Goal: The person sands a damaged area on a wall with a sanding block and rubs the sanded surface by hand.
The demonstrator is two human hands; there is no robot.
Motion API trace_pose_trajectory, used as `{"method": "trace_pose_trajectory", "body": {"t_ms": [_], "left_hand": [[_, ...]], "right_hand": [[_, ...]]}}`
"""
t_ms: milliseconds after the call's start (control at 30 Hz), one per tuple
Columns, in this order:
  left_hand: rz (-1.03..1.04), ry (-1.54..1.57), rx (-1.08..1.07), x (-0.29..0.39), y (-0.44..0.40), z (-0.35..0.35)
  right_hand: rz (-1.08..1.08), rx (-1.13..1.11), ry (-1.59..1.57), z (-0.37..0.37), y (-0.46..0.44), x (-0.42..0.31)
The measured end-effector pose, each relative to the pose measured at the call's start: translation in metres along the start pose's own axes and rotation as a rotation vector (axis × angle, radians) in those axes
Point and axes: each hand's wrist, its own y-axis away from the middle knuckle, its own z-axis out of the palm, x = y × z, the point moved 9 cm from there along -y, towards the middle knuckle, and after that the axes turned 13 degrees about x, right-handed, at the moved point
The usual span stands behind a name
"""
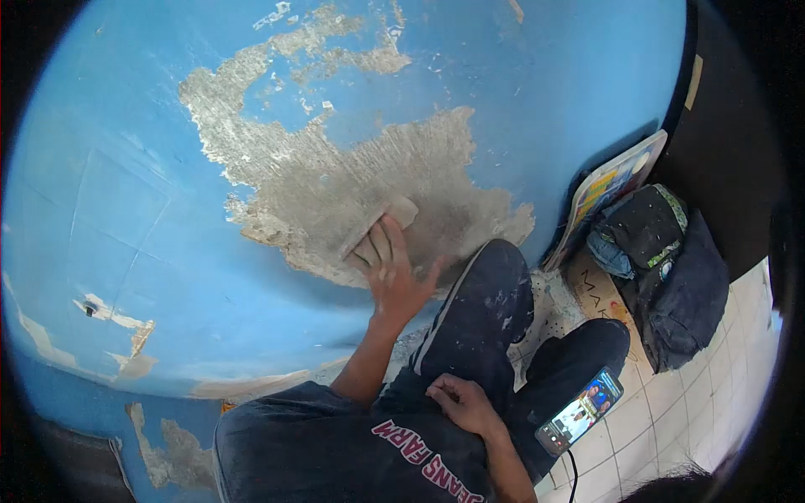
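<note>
My left hand (390, 272) presses a pale, flat piece that looks like folded sandpaper (403, 211) against the wall, its fingers over the piece and its thumb stretched to the right. Beneath it is a rough grey bare patch (327, 176) where the blue paint has come off the wall (579, 75). My right hand (465, 404) rests at my lap with its fingers curled in, and nothing shows in it. Near that hand, a phone (579, 412) with a lit screen lies on my leg, a black cable running from its lower end.
My bent knees (495, 285) reach close to the wall. To the right, a dark bag or cloth bundle (671, 277) lies on a cardboard box (594, 289), beside a colourful board (612, 184) leaning on the wall. White tiles (662, 423) cover the floor. Lower left is a wall hole (90, 309).
</note>
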Motion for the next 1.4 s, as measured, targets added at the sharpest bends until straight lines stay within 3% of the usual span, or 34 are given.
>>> {"method": "trace_pose_trajectory", "body": {"t_ms": [100,167,300,367,400,467,600,667,800,867,967,1100,1167,1267,1400], "left_hand": [[-0.037,0.065,-0.021,-0.003,-0.020,-0.023],[-0.077,0.128,0.396,-0.012,-0.048,-0.071],[-0.089,0.080,0.471,-0.015,-0.058,-0.083],[-0.123,-0.052,0.110,-0.010,-0.037,-0.030],[-0.120,-0.049,0.112,-0.008,-0.022,-0.019],[0.078,-0.023,0.049,0.010,0.003,0.003],[-0.055,0.136,0.085,0.005,-0.024,-0.036],[-0.058,0.093,0.349,-0.002,-0.050,-0.072],[-0.073,0.097,0.430,-0.002,-0.060,-0.083],[-0.060,0.040,0.127,0.002,-0.040,-0.038],[-0.043,0.022,-0.044,-0.003,0.004,0.011],[-0.040,0.149,0.121,0.000,-0.014,-0.029],[-0.138,0.177,0.235,-0.012,-0.039,-0.057],[-0.126,0.094,0.295,-0.016,-0.057,-0.070],[-0.104,-0.041,0.159,-0.015,-0.024,-0.021]], "right_hand": [[-0.007,-0.006,-0.016,-0.001,0.001,0.003],[-0.034,-0.007,-0.033,0.000,0.001,0.002],[-0.044,0.003,0.002,0.000,0.000,-0.003],[-0.036,0.005,0.002,-0.001,0.000,-0.003],[-0.015,-0.009,0.005,0.000,0.000,-0.002],[0.006,-0.019,0.007,0.001,0.000,0.002],[-0.046,-0.013,-0.005,0.000,0.001,0.003],[-0.016,-0.037,-0.005,0.002,0.002,0.002],[-0.015,-0.033,0.015,0.002,0.000,0.001],[-0.017,-0.026,0.016,0.000,-0.001,0.002],[-0.014,-0.023,0.040,0.001,0.001,0.004],[0.024,-0.032,-0.004,-0.001,0.000,0.004],[0.039,-0.046,0.028,0.001,0.001,0.004],[-0.007,-0.005,-0.020,0.002,-0.002,0.003],[0.027,-0.008,-0.046,0.000,-0.002,0.005]]}}
